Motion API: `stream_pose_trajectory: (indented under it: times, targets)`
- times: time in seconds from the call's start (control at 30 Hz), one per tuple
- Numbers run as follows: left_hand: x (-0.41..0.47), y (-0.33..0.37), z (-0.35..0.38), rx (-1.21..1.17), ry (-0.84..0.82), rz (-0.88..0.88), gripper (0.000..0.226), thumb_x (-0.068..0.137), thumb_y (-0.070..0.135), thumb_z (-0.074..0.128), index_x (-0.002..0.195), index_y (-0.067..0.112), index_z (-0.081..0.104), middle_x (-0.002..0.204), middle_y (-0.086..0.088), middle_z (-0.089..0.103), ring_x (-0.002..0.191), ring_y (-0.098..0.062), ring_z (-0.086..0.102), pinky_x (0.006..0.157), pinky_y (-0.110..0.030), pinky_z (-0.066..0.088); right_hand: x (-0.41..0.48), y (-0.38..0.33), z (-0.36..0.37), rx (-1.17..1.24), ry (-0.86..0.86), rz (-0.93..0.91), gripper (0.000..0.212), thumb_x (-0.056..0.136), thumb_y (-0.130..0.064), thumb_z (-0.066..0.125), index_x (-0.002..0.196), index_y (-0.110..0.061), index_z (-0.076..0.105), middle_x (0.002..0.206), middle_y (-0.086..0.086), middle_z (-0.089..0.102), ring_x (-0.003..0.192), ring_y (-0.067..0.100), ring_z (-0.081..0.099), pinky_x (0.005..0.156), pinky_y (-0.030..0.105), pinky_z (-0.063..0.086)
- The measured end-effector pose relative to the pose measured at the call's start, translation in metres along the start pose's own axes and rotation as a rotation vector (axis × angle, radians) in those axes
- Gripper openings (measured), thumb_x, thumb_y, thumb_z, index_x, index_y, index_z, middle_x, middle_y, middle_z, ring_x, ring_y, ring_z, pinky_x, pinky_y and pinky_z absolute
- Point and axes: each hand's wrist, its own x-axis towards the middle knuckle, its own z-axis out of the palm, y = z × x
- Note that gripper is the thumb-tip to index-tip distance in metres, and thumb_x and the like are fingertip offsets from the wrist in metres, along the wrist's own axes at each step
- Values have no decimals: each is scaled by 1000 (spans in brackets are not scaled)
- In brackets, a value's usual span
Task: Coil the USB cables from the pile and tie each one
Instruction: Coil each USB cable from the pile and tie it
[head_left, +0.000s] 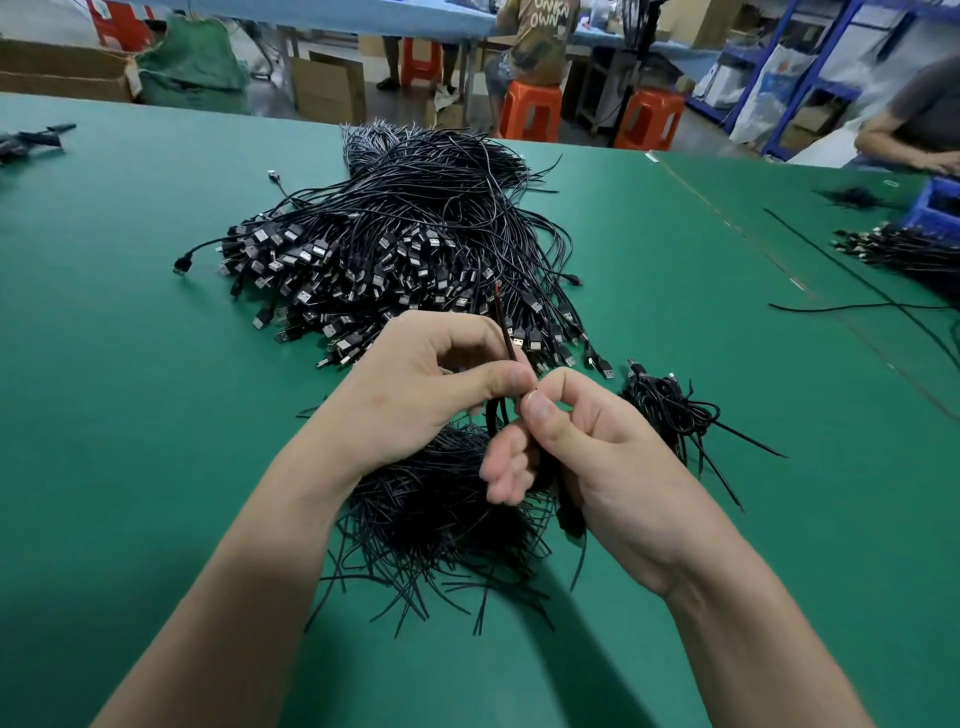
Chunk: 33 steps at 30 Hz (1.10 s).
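Green table (156, 415): both hands pinch a black cable (506, 338)

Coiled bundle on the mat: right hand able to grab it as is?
Likely reachable: the coiled bundle lies just beside the right hand, nothing between. But that hand is pinching a cable, so it isn't free.

The back of a seated person's brown T-shirt (540, 47) bears pale letters, roughly "UNKN" above "OWN". The top line is partly cropped, so that reading is unsure
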Motion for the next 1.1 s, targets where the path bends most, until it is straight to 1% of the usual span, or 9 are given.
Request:
stream_pose_trajectory:
  times: [0.17, 0.3, 0.4, 0.53, 0.63, 0.73, 0.8, 0.93, 1.1]
  targets:
    - [0, 3, 6, -8, 67, 2, 23, 82, 32, 76, 80, 9, 74, 83, -11, 75, 52, -12, 60, 54, -23, 53, 3, 7, -2, -45, 216, -82, 22, 93, -24, 62, 93, -3, 54, 77, 15, 75, 65, 20, 70, 62, 26, 54]
    - [-1, 3, 6, 114, 220, 26, 20, 83, 39, 78, 81, 19, 76, 79, 5, 76, 52, -10, 64, 53, -16, 47, 2, 16, -7, -385, 601, -232, 18, 91, -29, 75, 89, -20, 60, 86, -1, 76, 81, 14, 73, 73, 26, 55]
    - [-2, 5, 8, 182, 377, 48, 10, 87, 28, 82, 81, 22, 77, 80, 10, 75, 54, -7, 66, 51, -12, 46, -7, 19, -12, -481, 838, -326, 40, 93, -49, 65, 72, -17, 56, 69, 1, 62, 64, 13, 57, 64, 28, 45]
    - [-2, 13, 19, 292, 491, 177, 10, 90, 29, 80, 86, 19, 79, 76, 9, 74, 62, -9, 69, 58, -15, 48, -7, 21, 8, -194, 483, 36, 75, 92, -78, 32, 68, -17, 67, 67, 11, 67, 58, 19, 60, 50, 31, 49]
    - [-5, 18, 32, 464, 437, 373, 11, 94, 24, 78, 90, 14, 81, 85, 9, 75, 77, -4, 69, 71, -26, 54, 7, 17, 15, 145, 276, 204, 93, 83, -79, 21, 112, -5, 68, 89, 9, 73, 82, 17, 69, 71, 37, 57]
    - [-7, 15, 44, 512, 377, 537, 9, 96, 13, 77, 92, 5, 80, 90, -1, 76, 82, -18, 72, 71, -38, 56, 12, 3, 12, 494, 176, 160, 81, 98, -69, 24, 118, -1, 64, 103, 10, 70, 99, 16, 70, 95, 42, 56]
    - [-6, 13, 47, 535, 398, 610, 6, 92, 10, 81, 91, 4, 81, 90, -4, 77, 84, -22, 73, 70, -42, 55, 11, -6, 8, 689, 191, 126, 70, 104, -56, 36, 115, 5, 67, 93, 10, 68, 87, 14, 70, 87, 33, 59]
    - [-3, 8, 51, 742, 473, 710, 10, 94, 25, 80, 90, 17, 84, 98, 7, 77, 90, -20, 64, 77, -38, 45, 13, -9, 2, 822, 357, 51, 41, 101, -33, 54, 119, 3, 61, 107, 11, 64, 84, 12, 66, 77, 20, 57]
    - [1, 2, 42, 759, 203, 639, 10, 93, 28, 78, 96, 19, 83, 123, -4, 68, 105, -28, 57, 88, -46, 47, 16, -3, -9, 328, 533, -85, 35, 109, -36, 42, 92, -11, 59, 84, 5, 71, 79, 17, 71, 70, 26, 57]
